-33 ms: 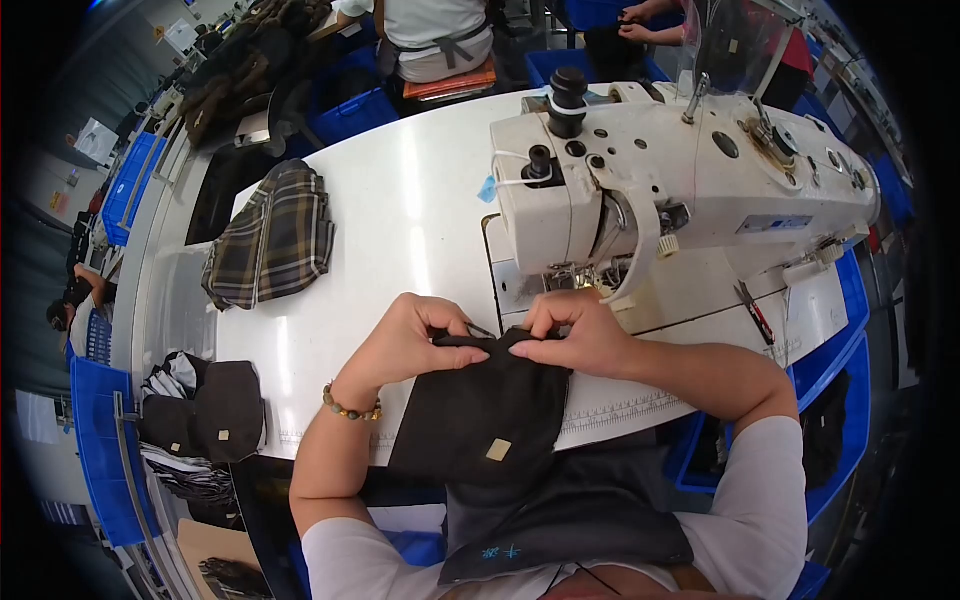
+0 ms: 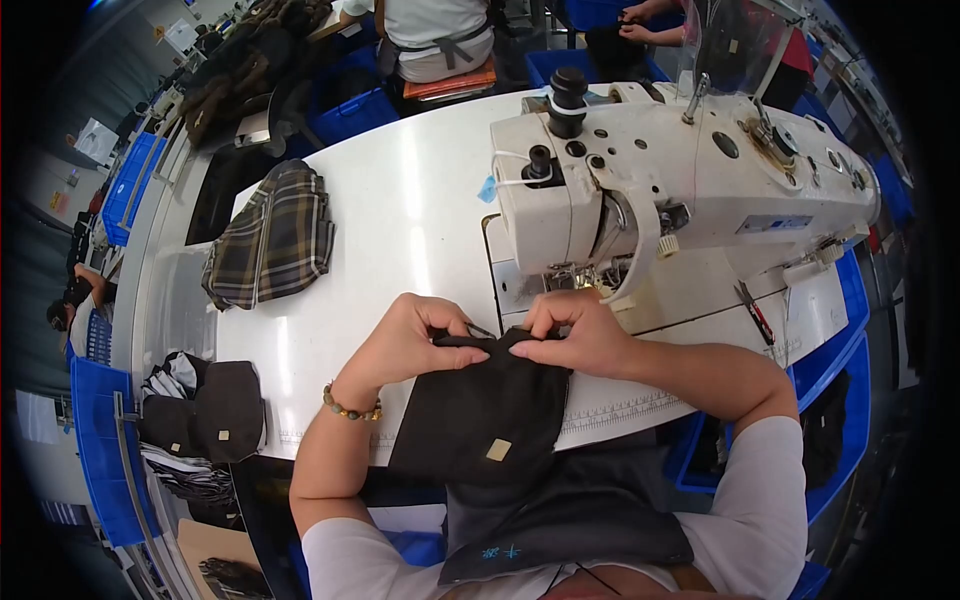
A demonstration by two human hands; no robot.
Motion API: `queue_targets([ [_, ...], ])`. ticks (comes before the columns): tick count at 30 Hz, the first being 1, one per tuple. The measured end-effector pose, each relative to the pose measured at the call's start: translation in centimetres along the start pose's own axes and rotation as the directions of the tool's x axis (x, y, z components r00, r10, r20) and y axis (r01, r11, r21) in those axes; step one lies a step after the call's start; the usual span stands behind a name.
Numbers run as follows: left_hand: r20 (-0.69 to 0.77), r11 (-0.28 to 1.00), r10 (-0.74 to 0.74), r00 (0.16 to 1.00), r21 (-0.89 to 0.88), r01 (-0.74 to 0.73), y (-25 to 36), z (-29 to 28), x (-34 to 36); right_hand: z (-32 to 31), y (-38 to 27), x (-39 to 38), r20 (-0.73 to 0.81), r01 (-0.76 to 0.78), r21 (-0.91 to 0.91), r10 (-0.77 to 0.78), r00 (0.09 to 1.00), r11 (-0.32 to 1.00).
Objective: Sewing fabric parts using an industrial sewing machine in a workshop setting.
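A dark fabric panel (image 2: pixel 470 420) with a small cream sticker (image 2: pixel 499 450) hangs from both my hands over the table's front edge. My left hand (image 2: pixel 415 340) pinches its upper edge between thumb and fingers. Close beside it, my right hand (image 2: pixel 573 330) pinches the same edge, and the cloth puckers between the two thumbs. Just beyond my right hand is the needle area of a white sewing machine (image 2: pixel 600 215); the fingers partly cover it. The inner side of the folded edge is hidden.
Folded plaid fabric (image 2: pixel 270 235) lies at the table's left. More dark panels (image 2: pixel 228 405) are piled at the near left beside a blue bin (image 2: pixel 105 450). Small red-handled snips (image 2: pixel 755 312) rest right of the machine. Blue bins (image 2: pixel 850 420) stand at the right; co-workers sit beyond the table.
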State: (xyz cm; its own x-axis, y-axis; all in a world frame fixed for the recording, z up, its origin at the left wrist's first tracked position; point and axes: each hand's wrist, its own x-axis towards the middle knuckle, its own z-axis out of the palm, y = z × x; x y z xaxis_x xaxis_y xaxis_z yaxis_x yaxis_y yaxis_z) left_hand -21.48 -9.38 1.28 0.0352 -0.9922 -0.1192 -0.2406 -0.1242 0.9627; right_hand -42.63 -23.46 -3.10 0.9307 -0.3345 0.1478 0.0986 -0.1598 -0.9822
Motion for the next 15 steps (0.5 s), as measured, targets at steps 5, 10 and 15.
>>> queue_targets([
  [5, 0.012, 0.999, -0.035, 0.999, 0.007, 0.035, -0.2, -0.2, -0.1, 0.0, -0.2, 0.1, -0.006, 0.018, -0.004, -0.018, 1.0, 1.0],
  [10, -0.002, 0.986, -0.087, 0.996, -0.142, 0.086, 0.5, 0.7, 0.2, -0.1, -0.2, 0.1, 0.003, 0.007, -0.037, -0.007, 1.0, 0.999],
  [15, 0.046, 0.998, -0.007, 0.999, -0.055, 0.01, -0.3, 1.3, 0.2, 0.2, -0.3, 0.2, 0.006, 0.031, -0.068, -0.031, 1.0, 0.997],
])
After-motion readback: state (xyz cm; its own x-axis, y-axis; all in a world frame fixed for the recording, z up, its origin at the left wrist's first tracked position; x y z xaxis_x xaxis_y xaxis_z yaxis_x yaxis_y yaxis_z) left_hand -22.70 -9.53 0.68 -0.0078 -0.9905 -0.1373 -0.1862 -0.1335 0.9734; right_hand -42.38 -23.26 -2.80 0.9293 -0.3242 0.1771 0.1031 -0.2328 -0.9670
